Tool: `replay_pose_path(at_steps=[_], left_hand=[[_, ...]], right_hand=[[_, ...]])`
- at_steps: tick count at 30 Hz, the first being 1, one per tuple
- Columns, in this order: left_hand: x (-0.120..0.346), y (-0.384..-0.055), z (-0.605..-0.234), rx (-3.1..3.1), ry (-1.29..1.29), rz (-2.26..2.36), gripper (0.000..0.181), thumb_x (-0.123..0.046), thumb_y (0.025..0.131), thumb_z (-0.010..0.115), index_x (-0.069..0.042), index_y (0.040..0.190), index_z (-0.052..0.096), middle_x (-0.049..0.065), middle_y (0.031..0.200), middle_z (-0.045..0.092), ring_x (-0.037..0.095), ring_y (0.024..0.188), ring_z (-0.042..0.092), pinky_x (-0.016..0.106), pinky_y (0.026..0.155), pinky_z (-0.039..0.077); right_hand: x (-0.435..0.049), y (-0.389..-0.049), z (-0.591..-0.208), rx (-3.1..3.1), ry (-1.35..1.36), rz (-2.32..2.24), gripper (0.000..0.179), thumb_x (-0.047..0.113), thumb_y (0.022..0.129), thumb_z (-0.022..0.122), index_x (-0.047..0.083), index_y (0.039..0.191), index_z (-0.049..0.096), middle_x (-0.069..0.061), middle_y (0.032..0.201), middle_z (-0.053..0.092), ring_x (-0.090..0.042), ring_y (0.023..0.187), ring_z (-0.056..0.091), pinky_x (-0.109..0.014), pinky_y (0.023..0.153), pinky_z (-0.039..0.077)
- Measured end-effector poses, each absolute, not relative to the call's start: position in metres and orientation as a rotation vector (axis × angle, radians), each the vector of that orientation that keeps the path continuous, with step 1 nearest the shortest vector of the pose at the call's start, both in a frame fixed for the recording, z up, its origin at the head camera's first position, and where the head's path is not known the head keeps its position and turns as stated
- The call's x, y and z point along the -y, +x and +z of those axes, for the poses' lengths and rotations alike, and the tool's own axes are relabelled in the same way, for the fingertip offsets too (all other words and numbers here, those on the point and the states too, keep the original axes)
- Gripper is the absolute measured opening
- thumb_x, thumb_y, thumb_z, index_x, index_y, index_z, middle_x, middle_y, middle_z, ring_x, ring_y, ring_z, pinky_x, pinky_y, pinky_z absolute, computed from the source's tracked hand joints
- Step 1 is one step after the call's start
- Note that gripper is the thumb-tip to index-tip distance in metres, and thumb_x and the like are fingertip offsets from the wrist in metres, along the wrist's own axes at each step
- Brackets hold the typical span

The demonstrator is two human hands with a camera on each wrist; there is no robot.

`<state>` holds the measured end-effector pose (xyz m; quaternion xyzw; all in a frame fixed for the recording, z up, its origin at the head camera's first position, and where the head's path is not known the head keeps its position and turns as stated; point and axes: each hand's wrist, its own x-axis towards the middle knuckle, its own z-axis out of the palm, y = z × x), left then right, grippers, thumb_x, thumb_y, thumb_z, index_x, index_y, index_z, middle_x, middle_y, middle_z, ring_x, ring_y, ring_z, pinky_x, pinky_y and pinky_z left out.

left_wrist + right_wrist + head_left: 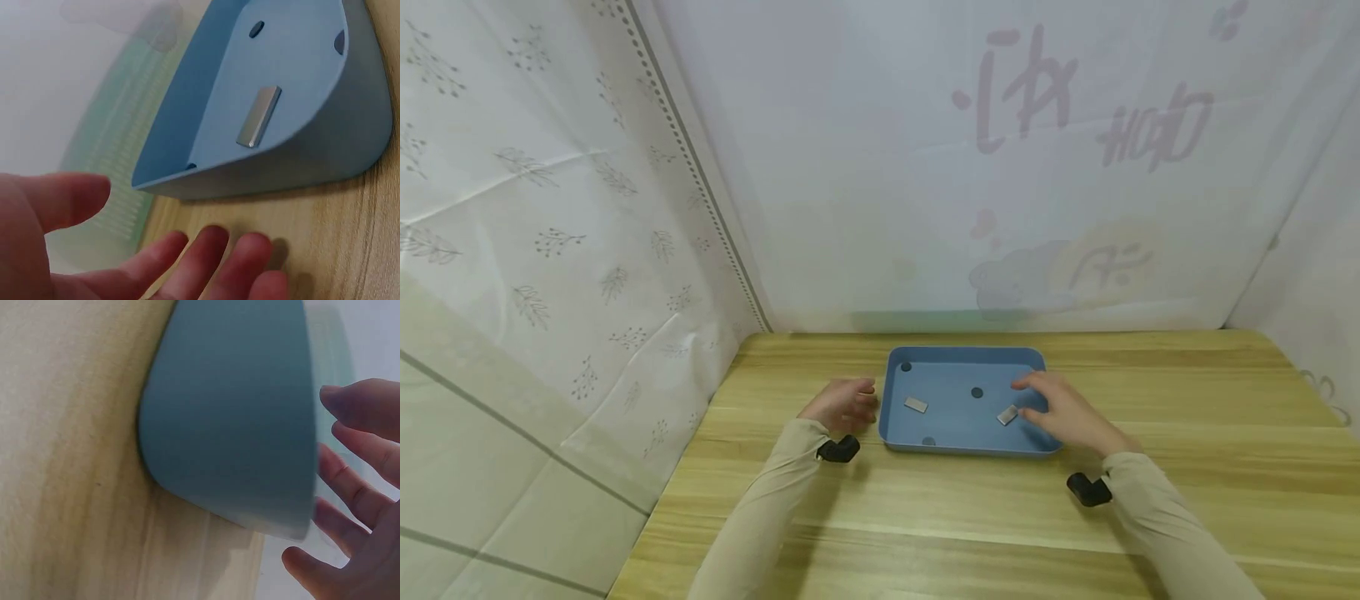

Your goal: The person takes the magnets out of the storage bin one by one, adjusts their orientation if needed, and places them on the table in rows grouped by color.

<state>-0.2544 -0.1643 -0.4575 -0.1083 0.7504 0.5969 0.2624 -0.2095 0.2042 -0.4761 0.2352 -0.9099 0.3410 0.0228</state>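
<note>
Two silver blocks [916, 404] lie toward the left and right edges of the blue tray [955, 427], and the right hand [1071, 412] (fingers apart, empty, left hand [841, 404] likewise) could clip the tray's right edge if lowered carelessly, sliding them.

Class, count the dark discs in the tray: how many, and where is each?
3: one disc in the far-left corner of the tray, one disc near its middle, one disc by its near wall, left of centre. The right hand may hide more.
</note>
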Motion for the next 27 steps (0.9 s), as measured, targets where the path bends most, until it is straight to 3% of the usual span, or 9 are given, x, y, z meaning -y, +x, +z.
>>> replay_pose_path(at_steps=[10,15,27], left_hand=[[0.164,-0.258,-0.469,-2.006,-0.249,1.544,0.038,-0.034,0.088,0.053,-0.01,0.117,0.052,0.005,0.098,0.065,0.017,0.072,0.06,0.029,0.058,0.047],[0.163,-0.26,-0.472,-1.995,-0.226,1.548,0.035,-0.035,0.088,0.055,-0.011,0.113,0.054,0.005,0.098,0.066,0.016,0.07,0.06,0.029,0.056,0.046],[0.163,-0.266,-0.48,-2.011,-0.233,1.534,0.038,-0.035,0.085,0.058,-0.012,0.115,0.054,0.007,0.103,0.063,0.013,0.071,0.062,0.033,0.063,0.05]], right_hand=[[-0.199,-0.208,-0.481,2.876,0.703,1.037,0.037,0.012,0.082,0.064,0.005,0.117,0.055,-0.009,0.12,0.054,-0.032,0.117,0.042,-0.051,0.093,0.036],[-0.195,-0.207,-0.483,2.914,0.7,1.047,0.037,0.01,0.083,0.063,0.005,0.119,0.054,-0.01,0.122,0.052,-0.034,0.12,0.039,-0.052,0.095,0.034],[-0.186,-0.21,-0.486,2.894,0.666,0.81,0.035,0.01,0.077,0.067,0.006,0.111,0.061,-0.01,0.111,0.057,-0.032,0.11,0.046,-0.052,0.093,0.031]])
